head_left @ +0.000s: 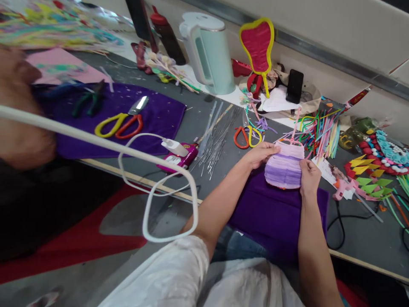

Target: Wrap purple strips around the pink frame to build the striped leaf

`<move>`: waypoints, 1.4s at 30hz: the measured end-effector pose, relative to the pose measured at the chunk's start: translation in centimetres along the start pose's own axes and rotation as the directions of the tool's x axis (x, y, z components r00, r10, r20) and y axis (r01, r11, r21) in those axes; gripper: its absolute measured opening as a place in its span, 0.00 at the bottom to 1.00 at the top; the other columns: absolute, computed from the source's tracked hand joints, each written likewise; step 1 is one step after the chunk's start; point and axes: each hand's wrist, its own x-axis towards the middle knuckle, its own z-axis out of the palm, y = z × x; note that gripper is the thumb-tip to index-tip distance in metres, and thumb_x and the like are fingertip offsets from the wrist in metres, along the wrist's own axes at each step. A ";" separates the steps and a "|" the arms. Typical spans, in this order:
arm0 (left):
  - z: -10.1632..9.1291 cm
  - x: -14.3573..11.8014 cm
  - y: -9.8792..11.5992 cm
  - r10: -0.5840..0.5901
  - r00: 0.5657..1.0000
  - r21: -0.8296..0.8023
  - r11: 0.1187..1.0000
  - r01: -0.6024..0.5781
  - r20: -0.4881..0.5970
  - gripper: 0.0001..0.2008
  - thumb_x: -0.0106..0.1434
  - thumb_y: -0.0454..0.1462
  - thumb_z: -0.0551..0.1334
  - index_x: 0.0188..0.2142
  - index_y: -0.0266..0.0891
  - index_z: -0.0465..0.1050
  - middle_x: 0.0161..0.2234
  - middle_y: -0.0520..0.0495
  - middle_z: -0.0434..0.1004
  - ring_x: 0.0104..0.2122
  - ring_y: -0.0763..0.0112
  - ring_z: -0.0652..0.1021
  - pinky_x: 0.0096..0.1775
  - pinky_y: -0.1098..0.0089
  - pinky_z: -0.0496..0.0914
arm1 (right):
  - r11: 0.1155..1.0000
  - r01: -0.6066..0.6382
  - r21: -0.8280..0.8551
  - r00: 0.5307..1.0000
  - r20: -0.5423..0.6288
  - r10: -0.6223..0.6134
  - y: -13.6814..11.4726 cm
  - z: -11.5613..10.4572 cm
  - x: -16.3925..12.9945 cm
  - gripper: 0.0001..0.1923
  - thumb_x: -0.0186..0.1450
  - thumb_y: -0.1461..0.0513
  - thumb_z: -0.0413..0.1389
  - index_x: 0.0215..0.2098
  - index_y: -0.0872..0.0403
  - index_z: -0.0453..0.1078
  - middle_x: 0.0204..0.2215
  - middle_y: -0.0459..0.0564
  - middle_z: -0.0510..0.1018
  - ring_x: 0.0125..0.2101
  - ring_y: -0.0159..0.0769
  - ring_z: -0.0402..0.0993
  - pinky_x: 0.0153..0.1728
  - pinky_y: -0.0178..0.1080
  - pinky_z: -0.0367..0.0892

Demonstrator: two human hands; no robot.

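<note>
Both hands hold a stack of purple paper pieces over a purple cloth.

The left hand (pixel 260 153) and right hand (pixel 309 177) grip the paper stack (pixel 284 168) above the cloth (pixel 275 215); scissors (pixel 247 136) lie nearby.

A pale green kettle (pixel 209 51) stands at the back of the grey counter (pixel 367 243). Just right of the kettle rises a red, yellow-edged foam shape (pixel 257 44), with a black phone (pixel 294 86) beyond it. Left of the kettle stands a dark bottle (pixel 168 36). Nearer than the kettle lie loose metal wires (pixel 217 140), and further left, yellow-and-red scissors (pixel 119 123) on a purple cloth (pixel 159 115).
</note>
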 end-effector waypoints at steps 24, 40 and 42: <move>0.3 0.3 -0.1 0.066 0.996 0.017 0.998 -0.065 -0.056 0.18 0.46 0.45 0.72 0.28 0.34 0.72 0.22 0.54 0.72 0.21 0.79 0.70 0.26 0.76 0.61 | 0.981 -0.124 0.149 0.991 0.077 0.113 -1.5 -1.1 -0.2 0.19 0.56 0.49 0.60 0.36 0.56 0.75 0.30 0.48 0.80 0.28 0.35 0.73 0.32 0.39 0.69; 0.1 0.4 0.2 0.085 0.995 -0.082 0.993 -0.089 -0.051 0.16 0.50 0.45 0.70 0.31 0.34 0.74 0.24 0.51 0.76 0.23 0.76 0.73 0.29 0.74 0.65 | 0.980 -0.164 0.110 0.967 0.215 0.137 -2.3 -1.2 -0.5 0.18 0.53 0.53 0.63 0.38 0.55 0.74 0.26 0.46 0.78 0.25 0.33 0.71 0.30 0.36 0.67; 0.2 0.3 0.4 0.061 0.997 -0.114 0.991 -0.065 -0.039 0.16 0.50 0.44 0.70 0.33 0.34 0.75 0.25 0.49 0.77 0.24 0.75 0.75 0.31 0.73 0.67 | 0.989 -0.121 0.089 0.964 0.248 0.095 -2.7 -1.5 -0.7 0.16 0.56 0.51 0.62 0.36 0.55 0.74 0.25 0.45 0.76 0.25 0.31 0.69 0.28 0.35 0.65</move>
